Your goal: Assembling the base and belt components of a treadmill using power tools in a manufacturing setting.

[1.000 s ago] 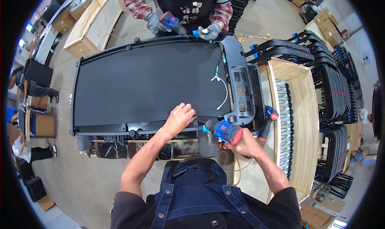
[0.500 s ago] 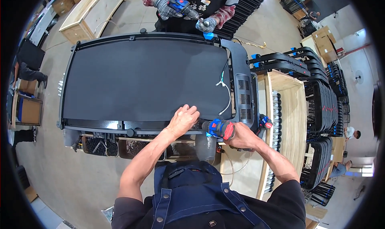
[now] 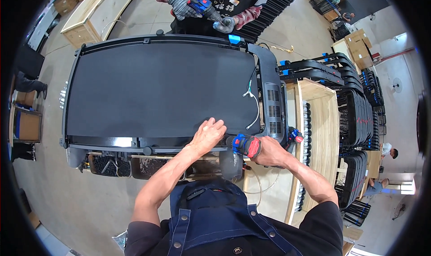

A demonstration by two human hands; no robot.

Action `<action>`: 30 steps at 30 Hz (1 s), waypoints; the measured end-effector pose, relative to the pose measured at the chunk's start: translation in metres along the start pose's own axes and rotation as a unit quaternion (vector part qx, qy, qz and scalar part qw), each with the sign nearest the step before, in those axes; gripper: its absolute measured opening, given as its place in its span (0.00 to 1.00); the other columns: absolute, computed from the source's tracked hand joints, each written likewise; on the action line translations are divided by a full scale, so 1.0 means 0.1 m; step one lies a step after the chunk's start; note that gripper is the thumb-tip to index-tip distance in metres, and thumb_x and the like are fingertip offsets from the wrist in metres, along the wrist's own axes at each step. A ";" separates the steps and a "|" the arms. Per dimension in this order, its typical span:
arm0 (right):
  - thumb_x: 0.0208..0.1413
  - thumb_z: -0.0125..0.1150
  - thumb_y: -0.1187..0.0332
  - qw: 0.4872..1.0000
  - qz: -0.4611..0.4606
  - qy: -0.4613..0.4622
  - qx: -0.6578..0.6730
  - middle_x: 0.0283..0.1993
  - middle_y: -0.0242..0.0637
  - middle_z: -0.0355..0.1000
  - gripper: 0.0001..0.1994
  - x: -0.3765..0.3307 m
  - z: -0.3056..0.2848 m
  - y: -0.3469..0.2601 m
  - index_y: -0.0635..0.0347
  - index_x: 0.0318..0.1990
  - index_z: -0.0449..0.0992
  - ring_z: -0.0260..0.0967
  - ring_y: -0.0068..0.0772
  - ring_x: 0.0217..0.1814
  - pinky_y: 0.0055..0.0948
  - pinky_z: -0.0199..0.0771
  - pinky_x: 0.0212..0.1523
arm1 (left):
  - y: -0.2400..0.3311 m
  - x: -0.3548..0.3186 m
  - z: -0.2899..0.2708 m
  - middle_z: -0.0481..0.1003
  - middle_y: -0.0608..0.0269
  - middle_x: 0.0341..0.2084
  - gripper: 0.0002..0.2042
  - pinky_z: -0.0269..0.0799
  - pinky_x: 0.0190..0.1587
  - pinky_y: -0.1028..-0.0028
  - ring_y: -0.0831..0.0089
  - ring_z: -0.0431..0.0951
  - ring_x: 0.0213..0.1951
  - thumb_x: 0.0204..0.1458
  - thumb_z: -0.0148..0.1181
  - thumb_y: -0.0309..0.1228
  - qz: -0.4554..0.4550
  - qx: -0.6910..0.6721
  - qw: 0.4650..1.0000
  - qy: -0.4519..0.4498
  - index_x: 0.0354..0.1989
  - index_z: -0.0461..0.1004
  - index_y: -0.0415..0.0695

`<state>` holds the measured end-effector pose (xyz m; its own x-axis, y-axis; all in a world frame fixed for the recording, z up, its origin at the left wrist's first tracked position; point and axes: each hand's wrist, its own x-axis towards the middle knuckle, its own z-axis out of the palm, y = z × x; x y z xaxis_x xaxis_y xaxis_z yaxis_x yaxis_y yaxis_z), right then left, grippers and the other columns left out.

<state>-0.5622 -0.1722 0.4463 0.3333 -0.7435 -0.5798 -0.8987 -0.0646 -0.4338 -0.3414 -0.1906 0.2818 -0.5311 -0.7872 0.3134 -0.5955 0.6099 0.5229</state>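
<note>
A treadmill base (image 3: 272,96) with a wide black running belt (image 3: 157,90) lies flat before me. My left hand (image 3: 208,134) rests at the belt's near edge, towards the motor-cover end, with its fingers curled; what they may hold is hidden. Just right of it, my right hand (image 3: 270,152) grips a blue, black and red cordless drill (image 3: 245,145). The drill's front end points left along the near side rail (image 3: 179,147), and its tip is out of sight by the rail. White and black cables (image 3: 249,94) lie loose on the belt's right end.
Across the treadmill, a person's gloved hands (image 3: 223,25) hold another cordless drill (image 3: 202,4). Below the near rail sit bins of small hardware (image 3: 110,166). On the right stand a wooden crate (image 3: 321,139), another power tool (image 3: 295,135) and stacked black frames (image 3: 357,117).
My view has shifted slightly, while both my hands stay at the near rail with the drill. Opposite, the other person's right-side gloved hand has moved a little left, close to their drill's front.
</note>
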 end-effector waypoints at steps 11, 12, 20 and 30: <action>0.46 0.66 0.68 0.986 0.070 -0.062 -0.135 0.37 0.53 0.80 0.15 0.16 -0.11 -0.44 0.61 0.44 0.79 0.77 0.57 0.45 0.47 0.77 0.49 | -0.05 -0.06 0.05 0.68 0.59 0.36 0.04 0.72 0.44 0.59 0.58 0.71 0.43 0.50 0.57 0.26 0.001 -0.048 0.999 -0.015 0.32 0.71 0.41; 0.46 0.66 0.68 0.987 0.064 -0.054 -0.136 0.38 0.53 0.80 0.15 0.16 -0.10 -0.48 0.61 0.43 0.79 0.77 0.57 0.46 0.47 0.77 0.50 | -0.05 -0.07 0.03 0.68 0.59 0.36 0.04 0.72 0.44 0.59 0.58 0.71 0.43 0.50 0.57 0.26 -0.001 -0.048 0.999 -0.009 0.32 0.71 0.41; 0.44 0.69 0.65 0.985 -0.006 -0.044 -0.167 0.33 0.50 0.79 0.16 0.26 -0.10 -0.22 0.64 0.39 0.77 0.78 0.56 0.43 0.44 0.78 0.48 | 0.51 -1.00 -0.18 0.72 0.59 0.31 0.09 0.74 0.39 0.64 0.60 0.75 0.34 0.52 0.65 0.26 -0.019 -0.059 0.985 0.159 0.41 0.77 0.41; 0.45 0.71 0.70 0.997 -0.067 0.026 0.041 0.33 0.46 0.78 0.16 -0.55 0.15 0.08 0.64 0.43 0.78 0.76 0.45 0.38 0.39 0.76 0.43 | -0.34 -2.96 1.47 0.72 0.44 0.47 0.15 0.78 0.46 0.54 0.45 0.76 0.49 0.52 0.58 0.27 -0.445 0.086 0.868 -0.201 0.49 0.71 0.44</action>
<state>-0.5834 -0.1219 0.4638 0.4321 -0.7651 -0.4775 -0.8202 -0.1132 -0.5608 -0.2527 0.0347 0.0547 0.0387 -0.8793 -0.4747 -0.9405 -0.1925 0.2799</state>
